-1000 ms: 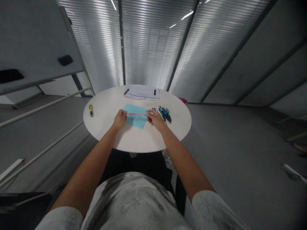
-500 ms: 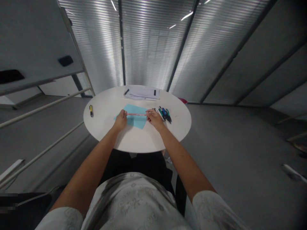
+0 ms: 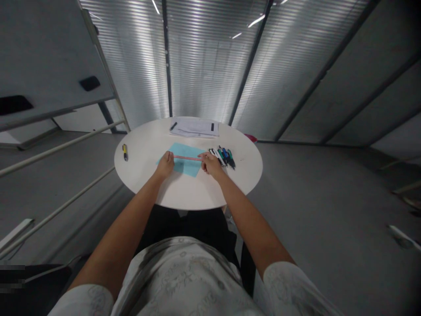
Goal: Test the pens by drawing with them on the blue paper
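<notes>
A thin pink measuring tape (image 3: 187, 158) is stretched between my two hands, faint marks along it. My left hand (image 3: 166, 165) pinches its left end, fingers closed. At the other end, my right hand (image 3: 211, 165) grips the tape between thumb and fingers. Beneath the tape a sheet of light blue paper (image 3: 187, 168) lies askew on the white round table (image 3: 187, 196). Both hands cover parts of the sheet's side edges. Just right of my right hand lie several pens (image 3: 226, 157) in a row, with white, green and blue bodies.
A stack of white papers (image 3: 197, 127) with a dark pen (image 3: 173, 126) on it lies at the table's far side. On the left rests a yellow and black box cutter (image 3: 125, 152). A white metal rail (image 3: 62, 149) stands left of the table.
The right end of the tape has dropped slightly, so it now slopes a little. My right hand's fingers have shifted on it; my left hand stays nearly still.
</notes>
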Demonstrator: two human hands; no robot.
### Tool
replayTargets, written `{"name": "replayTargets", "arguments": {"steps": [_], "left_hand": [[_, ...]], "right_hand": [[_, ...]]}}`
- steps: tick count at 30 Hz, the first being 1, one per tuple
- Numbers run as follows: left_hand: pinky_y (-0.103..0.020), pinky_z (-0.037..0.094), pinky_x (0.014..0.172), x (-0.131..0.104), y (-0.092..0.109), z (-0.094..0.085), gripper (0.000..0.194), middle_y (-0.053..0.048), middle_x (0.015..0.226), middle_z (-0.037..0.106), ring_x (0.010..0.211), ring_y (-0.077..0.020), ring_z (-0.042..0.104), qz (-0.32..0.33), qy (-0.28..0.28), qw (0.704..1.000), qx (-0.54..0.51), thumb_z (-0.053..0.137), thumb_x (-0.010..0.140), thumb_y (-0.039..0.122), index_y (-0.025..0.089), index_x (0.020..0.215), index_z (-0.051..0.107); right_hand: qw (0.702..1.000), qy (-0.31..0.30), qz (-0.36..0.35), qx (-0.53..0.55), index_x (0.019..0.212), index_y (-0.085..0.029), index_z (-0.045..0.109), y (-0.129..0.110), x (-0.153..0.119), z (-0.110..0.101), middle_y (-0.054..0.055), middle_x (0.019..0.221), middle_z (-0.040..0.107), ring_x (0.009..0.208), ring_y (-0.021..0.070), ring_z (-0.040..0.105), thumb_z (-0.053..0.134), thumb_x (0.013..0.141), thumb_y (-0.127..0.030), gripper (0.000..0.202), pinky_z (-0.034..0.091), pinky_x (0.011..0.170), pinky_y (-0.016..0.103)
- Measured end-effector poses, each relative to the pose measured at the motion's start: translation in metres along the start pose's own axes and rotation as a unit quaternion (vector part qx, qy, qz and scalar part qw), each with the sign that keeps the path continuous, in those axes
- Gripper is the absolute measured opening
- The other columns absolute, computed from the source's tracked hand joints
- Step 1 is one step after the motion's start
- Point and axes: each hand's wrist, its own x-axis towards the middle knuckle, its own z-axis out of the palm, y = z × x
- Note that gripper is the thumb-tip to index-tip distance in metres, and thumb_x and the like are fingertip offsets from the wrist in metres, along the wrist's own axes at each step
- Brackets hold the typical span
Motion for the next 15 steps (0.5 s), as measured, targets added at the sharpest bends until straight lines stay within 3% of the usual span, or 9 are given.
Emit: {"name": "replayTargets", "arguments": {"steps": [2,5,7,10,12,15], "left_hand": [[-0.035,0.036,0.065,-0.0009,0.0017,-0.0001,0.033,-0.001,0.065,0.041,0.062,-0.0191,0.044,0.002,0.013,1.000,-0.004,0.030,0.095,0.047,0.025,0.072,0.037],[-0.035,0.037,0.067,-0.0022,0.0036,-0.0004,0.033,-0.001,0.066,0.041,0.064,-0.0194,0.045,0.001,0.027,1.000,-0.012,0.032,0.095,0.048,0.025,0.073,0.039],[-0.035,0.037,0.067,-0.0031,0.0048,-0.0011,0.033,-0.001,0.066,0.041,0.064,-0.0193,0.044,-0.002,0.025,0.999,-0.022,0.035,0.094,0.049,0.024,0.073,0.040],[-0.034,0.037,0.066,-0.0038,0.0054,-0.0021,0.032,-0.002,0.066,0.042,0.064,-0.0191,0.044,-0.006,0.021,0.999,-0.025,0.039,0.093,0.049,0.024,0.072,0.041],[-0.034,0.038,0.066,-0.0033,0.0043,-0.0020,0.032,-0.002,0.066,0.043,0.064,-0.0190,0.045,-0.003,0.021,1.000,-0.017,0.038,0.093,0.048,0.024,0.073,0.041],[-0.033,0.038,0.065,-0.0012,0.0005,0.0000,0.031,-0.001,0.066,0.043,0.063,-0.0185,0.046,-0.011,0.017,1.000,-0.024,0.035,0.094,0.048,0.024,0.076,0.042]], "right_hand": [[1.000,0.009,-0.016,-0.002,0.098,-0.021,0.054,-0.0015,-0.0009,-0.0001,-0.007,0.057,0.055,0.036,0.0063,0.042,0.062,0.079,-0.051,0.036,0.026,0.032,0.017],[0.999,0.022,-0.029,0.024,0.106,-0.023,0.051,-0.0025,-0.0008,0.0005,-0.004,0.082,0.063,0.043,0.0054,0.050,0.074,0.067,-0.039,0.048,0.030,0.033,0.017],[0.999,0.019,-0.007,0.033,0.105,-0.023,0.051,-0.0021,0.0002,0.0008,-0.002,0.085,0.064,0.044,0.0055,0.052,0.072,0.069,-0.042,0.046,0.029,0.033,0.017],[0.999,-0.003,0.031,0.029,0.098,-0.020,0.054,-0.0005,0.0013,0.0006,-0.001,0.074,0.063,0.042,0.0066,0.051,0.060,0.080,-0.051,0.036,0.028,0.033,0.017],[1.000,-0.012,0.016,0.021,0.099,-0.020,0.055,0.0005,0.0009,-0.0003,-0.001,0.076,0.064,0.042,0.0058,0.049,0.064,0.077,-0.044,0.034,0.029,0.034,0.016],[0.999,-0.002,-0.027,0.022,0.110,-0.025,0.052,0.0003,-0.0008,-0.0017,0.001,0.102,0.065,0.043,0.0033,0.047,0.071,0.066,-0.027,0.048,0.031,0.034,0.017]]}}
